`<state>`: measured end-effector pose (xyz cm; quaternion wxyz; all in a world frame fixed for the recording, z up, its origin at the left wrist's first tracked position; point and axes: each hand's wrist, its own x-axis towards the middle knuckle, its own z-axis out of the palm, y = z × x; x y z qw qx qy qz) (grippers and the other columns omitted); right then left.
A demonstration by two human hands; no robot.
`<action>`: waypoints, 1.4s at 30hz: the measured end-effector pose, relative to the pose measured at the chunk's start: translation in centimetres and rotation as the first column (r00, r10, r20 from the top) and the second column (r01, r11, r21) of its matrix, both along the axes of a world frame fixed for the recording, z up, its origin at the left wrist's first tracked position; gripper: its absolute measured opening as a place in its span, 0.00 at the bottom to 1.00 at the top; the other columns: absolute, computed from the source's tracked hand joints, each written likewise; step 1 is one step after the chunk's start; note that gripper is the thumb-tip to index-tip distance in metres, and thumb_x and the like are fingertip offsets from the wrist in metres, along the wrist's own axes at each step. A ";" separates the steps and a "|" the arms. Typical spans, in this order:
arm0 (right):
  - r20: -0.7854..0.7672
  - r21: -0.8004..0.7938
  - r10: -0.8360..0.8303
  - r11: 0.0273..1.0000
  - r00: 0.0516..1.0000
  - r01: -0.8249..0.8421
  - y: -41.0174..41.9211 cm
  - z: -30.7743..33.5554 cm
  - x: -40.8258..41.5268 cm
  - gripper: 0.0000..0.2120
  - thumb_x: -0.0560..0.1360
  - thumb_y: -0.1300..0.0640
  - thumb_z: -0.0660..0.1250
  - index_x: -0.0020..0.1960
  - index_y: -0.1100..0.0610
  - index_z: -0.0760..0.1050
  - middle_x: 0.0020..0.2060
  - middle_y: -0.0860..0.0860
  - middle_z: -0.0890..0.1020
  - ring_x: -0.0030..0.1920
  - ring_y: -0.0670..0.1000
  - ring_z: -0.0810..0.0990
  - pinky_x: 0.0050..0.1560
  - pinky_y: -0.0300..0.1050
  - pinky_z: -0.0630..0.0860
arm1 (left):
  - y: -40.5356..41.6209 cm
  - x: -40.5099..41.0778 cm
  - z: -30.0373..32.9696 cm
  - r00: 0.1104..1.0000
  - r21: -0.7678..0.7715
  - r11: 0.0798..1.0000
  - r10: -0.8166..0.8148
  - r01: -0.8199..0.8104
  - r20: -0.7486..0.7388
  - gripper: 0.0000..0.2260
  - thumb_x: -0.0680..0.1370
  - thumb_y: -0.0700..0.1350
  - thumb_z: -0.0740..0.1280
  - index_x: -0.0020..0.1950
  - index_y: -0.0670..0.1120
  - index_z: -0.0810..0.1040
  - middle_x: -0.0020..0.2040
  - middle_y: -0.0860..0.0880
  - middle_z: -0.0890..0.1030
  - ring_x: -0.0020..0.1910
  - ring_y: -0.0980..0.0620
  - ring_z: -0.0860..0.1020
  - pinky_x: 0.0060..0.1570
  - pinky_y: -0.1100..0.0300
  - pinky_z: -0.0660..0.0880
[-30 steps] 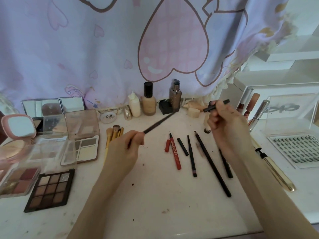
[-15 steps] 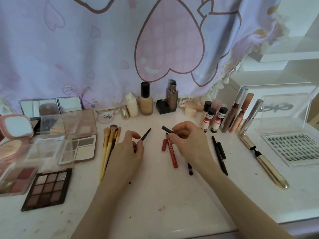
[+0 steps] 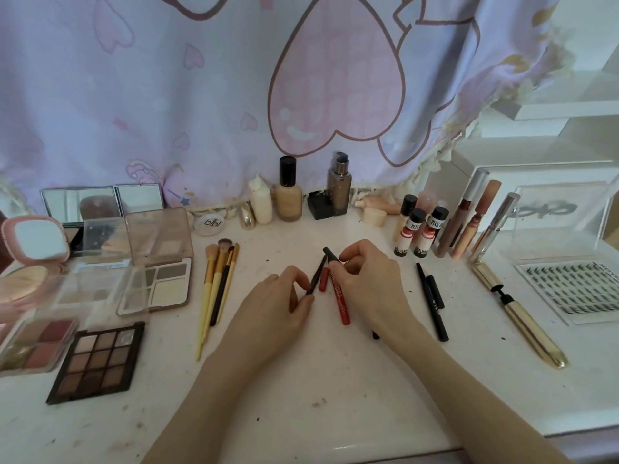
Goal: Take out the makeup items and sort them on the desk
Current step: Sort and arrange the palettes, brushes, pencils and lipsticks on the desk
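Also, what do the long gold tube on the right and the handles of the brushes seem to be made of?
The gold tube looks like metal or metallised plastic with a glossy finish: it shows bright highlights along its length. Which of the two cannot be told. The brush handles look like pale wood or bamboo, matt: they are yellowish and show no shine. One handle among them is black, perhaps painted or plastic.

Left hand (image 3: 271,306) pinching dark pencil (image 3: 316,274); right hand (image 3: 368,283) gripping black-capped pen (image 3: 330,254) over red liner (image 3: 338,296), desk (image 3: 301,413) centre.
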<state>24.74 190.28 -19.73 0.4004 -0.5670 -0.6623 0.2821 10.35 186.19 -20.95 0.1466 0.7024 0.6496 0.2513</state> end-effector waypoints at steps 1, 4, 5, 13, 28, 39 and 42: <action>0.014 0.008 0.015 1.000 1.000 -0.015 -0.1 0.0 0.0 0.09 0.73 0.58 0.66 0.38 0.50 0.68 0.24 0.43 0.77 0.30 0.36 0.74 0.31 0.27 0.67 | 0.0 0.0 0.0 1.000 0.000 1.000 -0.001 0.001 0.006 0.03 0.77 0.49 0.61 0.49 0.55 0.68 0.35 0.54 0.72 0.35 0.58 0.70 0.32 0.66 0.62; 0.071 0.014 0.058 0.998 0.996 -0.059 -0.3 -0.2 -0.3 0.09 0.74 0.57 0.65 0.40 0.50 0.66 0.24 0.36 0.77 0.24 0.42 0.74 0.25 0.28 0.68 | 0.1 0.1 0.0 1.000 0.014 1.000 0.028 -0.028 0.012 0.02 0.77 0.46 0.61 0.48 0.53 0.69 0.37 0.53 0.73 0.35 0.57 0.71 0.31 0.67 0.63; 0.100 0.007 0.065 0.998 0.993 -0.066 -0.3 -0.3 -0.5 0.07 0.74 0.56 0.64 0.41 0.51 0.67 0.26 0.40 0.79 0.25 0.45 0.73 0.28 0.32 0.71 | 0.1 0.1 -0.1 0.999 0.021 0.999 0.037 -0.037 0.012 0.01 0.77 0.46 0.61 0.48 0.52 0.70 0.37 0.52 0.73 0.36 0.56 0.72 0.32 0.67 0.64; 0.171 0.038 0.117 0.991 0.978 -0.126 0.3 -0.4 -2.2 0.07 0.75 0.51 0.65 0.45 0.49 0.66 0.26 0.45 0.72 0.29 0.43 0.71 0.24 0.33 0.64 | 0.1 -0.6 0.2 0.957 0.134 0.963 0.205 -0.235 0.206 0.01 0.78 0.44 0.62 0.48 0.49 0.72 0.34 0.55 0.74 0.32 0.59 0.73 0.30 0.72 0.68; 0.403 0.136 0.057 0.983 0.914 -0.121 -0.4 0.0 1.3 0.09 0.79 0.52 0.58 0.51 0.54 0.76 0.42 0.45 0.77 0.46 0.47 0.73 0.46 0.37 0.66 | 0.8 -1.1 -0.9 0.983 0.117 0.976 0.181 -0.184 0.035 0.13 0.77 0.49 0.63 0.60 0.49 0.76 0.47 0.54 0.72 0.47 0.57 0.69 0.48 0.67 0.62; 0.499 0.138 0.056 0.980 0.865 -0.144 -2.6 -0.6 6.3 0.12 0.79 0.55 0.58 0.59 0.55 0.76 0.56 0.49 0.77 0.57 0.47 0.72 0.55 0.29 0.59 | 0.7 0.3 -1.3 0.999 0.125 0.991 0.042 -0.043 0.015 0.14 0.80 0.45 0.59 0.64 0.49 0.74 0.46 0.56 0.69 0.48 0.57 0.66 0.46 0.66 0.60; 0.528 0.156 0.021 0.980 0.849 -0.121 -2.8 -0.7 7.4 0.13 0.78 0.55 0.59 0.60 0.55 0.76 0.58 0.49 0.77 0.59 0.47 0.72 0.59 0.33 0.60 | 0.7 0.6 -1.3 1.000 0.122 0.992 0.027 -0.028 0.016 0.15 0.80 0.44 0.58 0.65 0.49 0.73 0.48 0.56 0.69 0.49 0.58 0.65 0.46 0.67 0.60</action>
